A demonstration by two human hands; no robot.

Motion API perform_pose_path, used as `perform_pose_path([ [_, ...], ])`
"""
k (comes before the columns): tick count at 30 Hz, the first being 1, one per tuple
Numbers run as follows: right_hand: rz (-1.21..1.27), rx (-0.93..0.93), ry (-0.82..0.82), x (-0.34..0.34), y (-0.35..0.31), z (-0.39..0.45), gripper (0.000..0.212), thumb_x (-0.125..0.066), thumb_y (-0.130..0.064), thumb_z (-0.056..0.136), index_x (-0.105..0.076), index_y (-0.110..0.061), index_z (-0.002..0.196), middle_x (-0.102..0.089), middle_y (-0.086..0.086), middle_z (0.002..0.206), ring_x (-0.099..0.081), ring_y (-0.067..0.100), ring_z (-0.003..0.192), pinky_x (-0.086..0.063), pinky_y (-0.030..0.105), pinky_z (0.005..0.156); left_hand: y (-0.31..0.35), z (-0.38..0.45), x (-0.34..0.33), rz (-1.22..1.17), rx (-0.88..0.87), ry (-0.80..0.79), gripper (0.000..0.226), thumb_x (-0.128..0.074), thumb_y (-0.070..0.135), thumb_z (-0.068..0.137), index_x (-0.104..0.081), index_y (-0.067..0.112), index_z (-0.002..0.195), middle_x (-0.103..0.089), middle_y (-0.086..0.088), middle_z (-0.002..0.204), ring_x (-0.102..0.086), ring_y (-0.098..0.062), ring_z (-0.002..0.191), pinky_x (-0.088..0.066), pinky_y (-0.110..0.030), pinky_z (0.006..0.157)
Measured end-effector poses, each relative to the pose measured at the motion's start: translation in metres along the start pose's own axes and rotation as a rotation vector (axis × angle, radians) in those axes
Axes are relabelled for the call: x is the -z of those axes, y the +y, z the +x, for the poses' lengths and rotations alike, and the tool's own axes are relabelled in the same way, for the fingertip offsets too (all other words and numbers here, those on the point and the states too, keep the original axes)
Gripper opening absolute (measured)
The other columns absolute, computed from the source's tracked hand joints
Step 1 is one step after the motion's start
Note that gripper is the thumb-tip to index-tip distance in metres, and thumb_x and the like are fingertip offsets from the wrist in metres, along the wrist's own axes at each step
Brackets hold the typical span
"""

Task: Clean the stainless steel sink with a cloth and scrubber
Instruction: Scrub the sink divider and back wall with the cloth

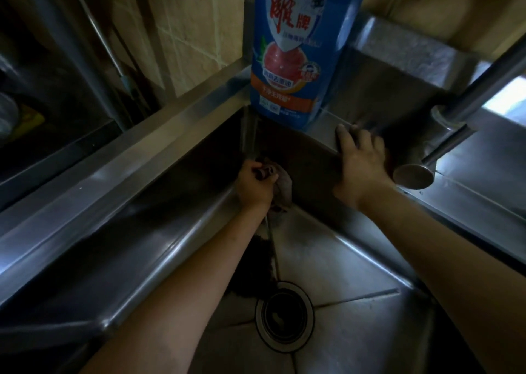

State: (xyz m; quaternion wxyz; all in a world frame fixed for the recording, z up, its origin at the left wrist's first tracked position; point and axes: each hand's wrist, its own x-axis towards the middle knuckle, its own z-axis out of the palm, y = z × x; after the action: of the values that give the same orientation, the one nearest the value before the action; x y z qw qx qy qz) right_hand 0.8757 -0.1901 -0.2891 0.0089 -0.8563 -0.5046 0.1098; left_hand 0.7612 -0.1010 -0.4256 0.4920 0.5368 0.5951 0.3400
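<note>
The person leans over the stainless steel sink (355, 259), both bare arms reaching in. The left hand (254, 184) is down in the far corner of the basin, fingers curled tight around a bunched, dull-coloured cloth (281, 184) that is pressed against the back wall where it meets the left wall. Part of the cloth hangs below the fist toward the basin floor. Whether a scrubber sits inside that bundle I cannot tell in this dim light.

The right hand (360, 157) lies flat on the back rim of the sink, fingers straight and spread, holding nothing, thumb hanging over the inner edge. Just beside it stands the base of the faucet (444, 120), its spout (414, 175) ending near the wrist.

A blue detergent pouch (296, 52) stands upright on the rim at the corner, against the tiled wall (187, 26). The round drain (284, 316) sits in the basin floor, between the forearms.
</note>
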Motion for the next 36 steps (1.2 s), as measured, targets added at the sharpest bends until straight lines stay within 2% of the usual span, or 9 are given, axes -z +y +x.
perform_pose_path([
  [7,-0.038,-0.007,-0.022,0.002,0.0,-0.001,0.108,-0.074,-0.021,0.073,0.001,-0.021,0.15,-0.004,0.009,0.154,-0.01,0.036,0.137,-0.012,0.045,0.115,0.034,-0.009,0.013,-0.02,-0.064,-0.066,0.029,-0.071,0.005,0.077,-0.055,0.014,0.1,-0.06,-0.009,0.121,-0.054,-0.021,0.117,-0.045,-0.026,0.093],
  [13,-0.005,-0.005,-0.046,0.001,0.001,-0.002,0.109,-0.074,-0.02,0.074,0.004,-0.021,0.15,0.004,0.006,0.156,-0.001,0.034,0.141,-0.006,0.046,0.116,0.05,-0.015,0.017,-0.041,-0.102,-0.064,0.032,-0.072,0.004,0.077,-0.056,0.009,0.105,-0.06,-0.009,0.119,-0.056,-0.02,0.114,-0.043,-0.018,0.085],
  [18,0.002,0.001,-0.048,0.001,0.003,-0.002,0.11,-0.074,-0.019,0.073,0.005,-0.022,0.15,0.005,0.006,0.156,0.001,0.034,0.141,-0.006,0.046,0.116,0.051,-0.012,0.02,-0.031,-0.184,-0.058,0.03,-0.073,0.006,0.076,-0.056,0.01,0.101,-0.062,-0.01,0.116,-0.057,-0.02,0.111,-0.046,-0.02,0.085],
  [20,-0.007,0.005,-0.045,0.0,0.004,-0.001,0.11,-0.074,-0.02,0.073,0.005,-0.023,0.15,0.005,0.006,0.156,0.0,0.034,0.141,-0.008,0.047,0.116,0.049,-0.011,0.018,-0.029,-0.179,-0.047,0.03,-0.073,0.006,0.076,-0.056,0.01,0.1,-0.061,-0.01,0.116,-0.056,-0.019,0.111,-0.044,-0.019,0.086],
  [24,0.005,0.006,-0.039,-0.002,0.005,0.0,0.11,-0.074,-0.02,0.073,0.005,-0.024,0.15,0.006,0.005,0.156,0.001,0.034,0.141,-0.008,0.048,0.117,0.039,-0.005,0.017,-0.018,-0.129,-0.061,0.03,-0.072,0.006,0.077,-0.054,0.012,0.1,-0.06,-0.011,0.12,-0.055,-0.022,0.115,-0.045,-0.027,0.092],
  [29,-0.03,0.004,-0.02,-0.006,0.006,0.0,0.113,-0.075,-0.021,0.072,0.007,-0.024,0.15,0.005,0.005,0.156,0.002,0.033,0.142,-0.008,0.049,0.116,0.032,-0.001,0.019,0.005,-0.103,-0.038,0.032,-0.073,0.005,0.076,-0.056,0.007,0.103,-0.06,-0.011,0.119,-0.055,-0.023,0.115,-0.041,-0.022,0.089],
  [36,-0.013,-0.001,-0.018,-0.006,0.006,0.0,0.114,-0.076,-0.024,0.07,0.007,-0.025,0.149,0.006,0.004,0.156,0.004,0.033,0.142,-0.008,0.051,0.117,0.062,-0.003,0.032,-0.082,-0.173,-0.027,0.033,-0.073,0.005,0.075,-0.055,0.008,0.102,-0.062,-0.011,0.116,-0.058,-0.019,0.109,-0.046,-0.022,0.084],
])
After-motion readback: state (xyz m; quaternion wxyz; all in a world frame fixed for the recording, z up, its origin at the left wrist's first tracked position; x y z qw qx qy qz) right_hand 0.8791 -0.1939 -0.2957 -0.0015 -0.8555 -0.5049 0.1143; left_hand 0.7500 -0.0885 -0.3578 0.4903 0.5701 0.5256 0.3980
